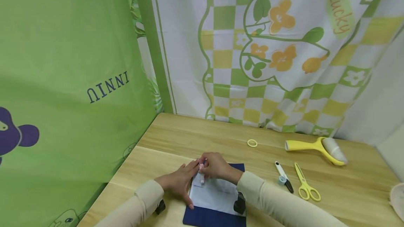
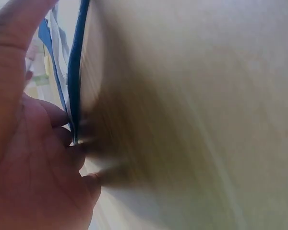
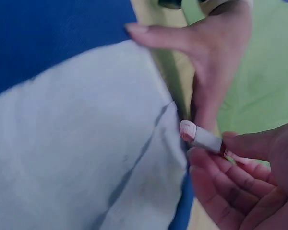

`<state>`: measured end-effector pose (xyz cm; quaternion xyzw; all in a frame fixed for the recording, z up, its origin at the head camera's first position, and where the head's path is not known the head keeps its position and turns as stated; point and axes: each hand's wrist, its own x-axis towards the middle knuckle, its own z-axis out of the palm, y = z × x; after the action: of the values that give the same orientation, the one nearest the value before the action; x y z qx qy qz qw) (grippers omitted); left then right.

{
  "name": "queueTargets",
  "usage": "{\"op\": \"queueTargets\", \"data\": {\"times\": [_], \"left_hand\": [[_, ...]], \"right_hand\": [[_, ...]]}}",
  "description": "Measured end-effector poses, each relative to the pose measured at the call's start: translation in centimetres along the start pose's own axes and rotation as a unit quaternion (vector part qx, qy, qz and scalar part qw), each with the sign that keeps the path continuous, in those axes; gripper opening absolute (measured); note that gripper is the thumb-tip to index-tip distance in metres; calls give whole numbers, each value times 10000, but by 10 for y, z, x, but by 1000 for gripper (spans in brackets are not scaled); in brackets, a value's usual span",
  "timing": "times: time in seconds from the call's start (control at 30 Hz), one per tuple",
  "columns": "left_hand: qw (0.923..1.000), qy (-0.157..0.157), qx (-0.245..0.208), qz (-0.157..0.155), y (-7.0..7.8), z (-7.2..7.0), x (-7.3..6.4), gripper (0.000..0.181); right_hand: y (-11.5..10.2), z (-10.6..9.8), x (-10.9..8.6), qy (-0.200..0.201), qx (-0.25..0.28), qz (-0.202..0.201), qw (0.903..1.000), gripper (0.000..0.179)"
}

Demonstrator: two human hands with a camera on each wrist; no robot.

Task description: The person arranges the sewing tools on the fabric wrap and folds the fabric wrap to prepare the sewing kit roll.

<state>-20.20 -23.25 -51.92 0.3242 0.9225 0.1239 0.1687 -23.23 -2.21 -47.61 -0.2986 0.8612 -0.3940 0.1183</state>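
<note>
A navy cloth piece point(image 1: 214, 217) lies on the table with a pale white fabric panel point(image 1: 214, 195) over its middle. My left hand point(image 1: 181, 180) rests along its left edge, fingers stretched away and thumb spread down toward the navy band. In the left wrist view, the fingers point(image 2: 79, 155) lie at the cloth's dark edge point(image 2: 76, 62). Near the top left corner, my right hand point(image 1: 217, 165) pinches a small pink-and-white rolled strip point(image 3: 206, 137) with fine marks, like a tape measure. It is held between thumb and fingers, close over the panel's edge.
To the right lie yellow scissors point(image 1: 304, 185), a white-and-black slim tool point(image 1: 285, 178) with a light blue part, and a yellow-handled lint roller point(image 1: 318, 148). A yellow ring point(image 1: 252, 143) sits farther back. Green point(image 1: 79, 62) and checked cloth hangings point(image 1: 268, 62) border the table.
</note>
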Motion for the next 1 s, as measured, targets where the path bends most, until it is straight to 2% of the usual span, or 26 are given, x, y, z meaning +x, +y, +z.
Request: {"op": "queueTargets", "data": {"times": [0.07,0.17,0.27,0.43,0.67,0.83,1.0], "left_hand": [[10000,-50,-6,15,-2,6,1,144],[9999,-101,-103,-42,-5,10,-1,145],[9997,-86,-231,-28,-7,10,-1,146],[9990,117,-417,146,-9,9,0,148],[9991,83,-381,155,-8,5,-3,143],[9991,101,-344,206,-8,6,-1,144],[9993,72,-352,114,-7,6,-1,143]], "right_hand": [[8,6,1,41,209,87,9997,15],[17,14,2,223,36,-6,9997,17],[21,17,2,235,-131,-81,9996,16],[21,16,4,-72,-121,15,9999,14],[17,18,10,-620,132,487,9968,17],[17,13,11,-627,-226,504,9965,12],[18,10,13,-626,-35,493,9968,5]]}}
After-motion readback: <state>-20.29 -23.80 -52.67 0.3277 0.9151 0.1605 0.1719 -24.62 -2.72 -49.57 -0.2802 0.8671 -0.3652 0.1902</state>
